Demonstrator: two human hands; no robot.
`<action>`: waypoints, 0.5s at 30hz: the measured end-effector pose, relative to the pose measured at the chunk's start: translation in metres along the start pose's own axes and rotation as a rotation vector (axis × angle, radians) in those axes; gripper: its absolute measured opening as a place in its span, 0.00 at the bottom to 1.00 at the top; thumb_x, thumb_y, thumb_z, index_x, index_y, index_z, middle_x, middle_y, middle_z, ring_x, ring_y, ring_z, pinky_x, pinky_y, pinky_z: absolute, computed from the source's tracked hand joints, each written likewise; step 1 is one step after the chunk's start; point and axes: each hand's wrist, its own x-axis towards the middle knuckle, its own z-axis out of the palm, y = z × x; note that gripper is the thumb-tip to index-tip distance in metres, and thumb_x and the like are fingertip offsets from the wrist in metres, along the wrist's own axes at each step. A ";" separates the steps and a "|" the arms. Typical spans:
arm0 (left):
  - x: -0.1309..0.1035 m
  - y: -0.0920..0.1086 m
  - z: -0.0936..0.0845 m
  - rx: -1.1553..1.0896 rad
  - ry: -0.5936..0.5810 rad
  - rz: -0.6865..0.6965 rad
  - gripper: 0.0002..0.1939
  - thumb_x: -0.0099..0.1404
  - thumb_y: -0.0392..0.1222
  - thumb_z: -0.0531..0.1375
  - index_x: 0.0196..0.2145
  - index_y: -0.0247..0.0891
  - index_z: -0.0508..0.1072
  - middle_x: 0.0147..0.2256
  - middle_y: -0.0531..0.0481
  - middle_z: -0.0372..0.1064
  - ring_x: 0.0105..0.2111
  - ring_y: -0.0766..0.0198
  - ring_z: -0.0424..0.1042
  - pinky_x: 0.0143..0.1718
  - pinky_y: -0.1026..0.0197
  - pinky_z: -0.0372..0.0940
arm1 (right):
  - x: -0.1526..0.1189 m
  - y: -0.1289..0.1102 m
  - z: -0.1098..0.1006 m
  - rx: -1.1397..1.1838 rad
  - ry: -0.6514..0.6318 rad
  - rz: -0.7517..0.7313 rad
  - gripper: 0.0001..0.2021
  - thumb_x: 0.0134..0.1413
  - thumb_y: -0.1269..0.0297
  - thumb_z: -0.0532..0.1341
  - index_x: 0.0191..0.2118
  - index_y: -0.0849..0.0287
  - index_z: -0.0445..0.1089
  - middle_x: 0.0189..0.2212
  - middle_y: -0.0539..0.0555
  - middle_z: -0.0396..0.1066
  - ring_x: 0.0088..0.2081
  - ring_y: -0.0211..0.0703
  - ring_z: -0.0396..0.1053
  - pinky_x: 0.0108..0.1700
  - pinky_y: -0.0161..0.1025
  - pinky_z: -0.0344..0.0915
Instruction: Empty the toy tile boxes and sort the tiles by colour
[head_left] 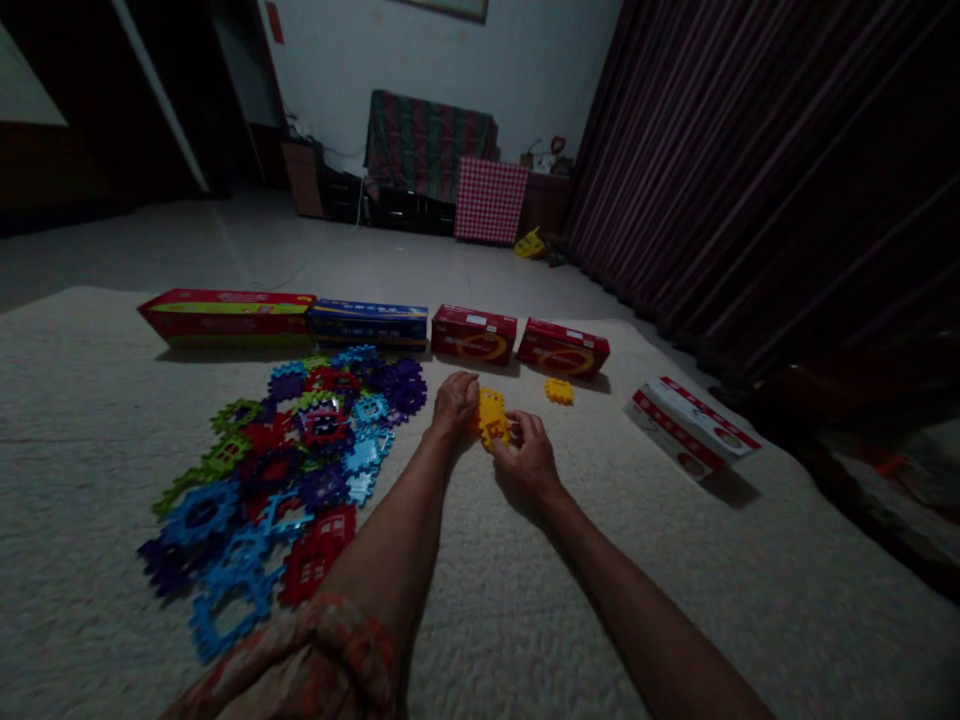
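Yellow toothed plastic pieces [493,416] are between my two hands, near the middle of the view. My left hand [455,402] grips their left side with its fingers closed. From the right, my right hand [530,452] pinches the lower right edge between thumb and fingers. Another yellow piece [559,391] lies by itself on the pale quilted mat [600,560], to the right. Left of my arms spreads a large pile of gear-edged pieces in blue [201,513], red [319,555], purple [405,385] and green [226,453].
Behind the pieces, a long red box [232,315], a blue box [369,325] and two dark red boxes [474,335] [564,348] form a row. A white and red box [694,428] lies at the right. Purple curtains [697,170] hang beyond.
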 end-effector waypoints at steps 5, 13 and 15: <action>-0.003 -0.001 0.002 0.026 -0.104 0.074 0.19 0.71 0.39 0.50 0.51 0.37 0.77 0.53 0.43 0.75 0.55 0.58 0.71 0.60 0.55 0.63 | -0.002 -0.004 0.005 -0.121 0.008 -0.073 0.25 0.45 0.63 0.66 0.52 0.57 0.67 0.47 0.60 0.67 0.49 0.53 0.70 0.54 0.53 0.71; -0.002 0.009 -0.003 0.121 -0.218 0.066 0.19 0.71 0.44 0.50 0.42 0.41 0.80 0.45 0.45 0.79 0.48 0.57 0.74 0.52 0.58 0.63 | -0.006 -0.005 0.004 -0.141 -0.009 -0.089 0.22 0.47 0.67 0.63 0.51 0.58 0.68 0.45 0.59 0.68 0.46 0.50 0.70 0.51 0.48 0.72; -0.002 0.012 -0.004 0.122 -0.204 0.051 0.20 0.71 0.45 0.49 0.40 0.40 0.81 0.43 0.44 0.79 0.44 0.58 0.74 0.50 0.58 0.63 | -0.004 -0.005 0.000 -0.123 0.016 -0.079 0.20 0.48 0.65 0.63 0.50 0.57 0.69 0.44 0.58 0.69 0.45 0.49 0.71 0.50 0.47 0.72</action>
